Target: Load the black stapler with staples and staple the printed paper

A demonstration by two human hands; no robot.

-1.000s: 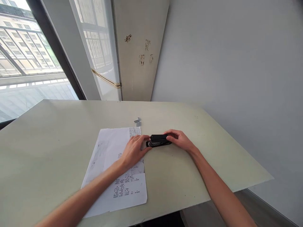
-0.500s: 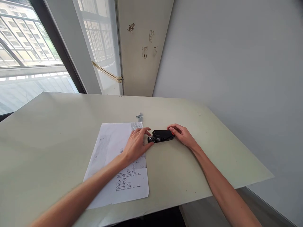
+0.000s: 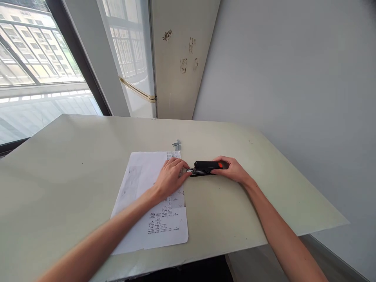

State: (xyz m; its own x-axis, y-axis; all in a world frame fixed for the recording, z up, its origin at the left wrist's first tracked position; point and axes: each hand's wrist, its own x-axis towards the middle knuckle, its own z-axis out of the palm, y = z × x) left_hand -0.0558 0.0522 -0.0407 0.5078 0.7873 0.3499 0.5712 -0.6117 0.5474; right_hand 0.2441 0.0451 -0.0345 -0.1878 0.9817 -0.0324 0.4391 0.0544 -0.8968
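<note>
This looks like a home: a refrigerator (image 3: 176, 94) stands near a window (image 3: 53, 103) facing a many-windowed building (image 3: 33, 45).

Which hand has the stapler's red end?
The right hand holds the stapler by its red-marked end; the left hand is at the opposite end, mostly over paper.

A black, red-patched stapler (image 3: 203, 166) lies crosswise, held at both ends

Daylight from left window (image 3: 38, 55); glare there; wall (image 3: 288, 86) dimmer; edges stretched
</note>
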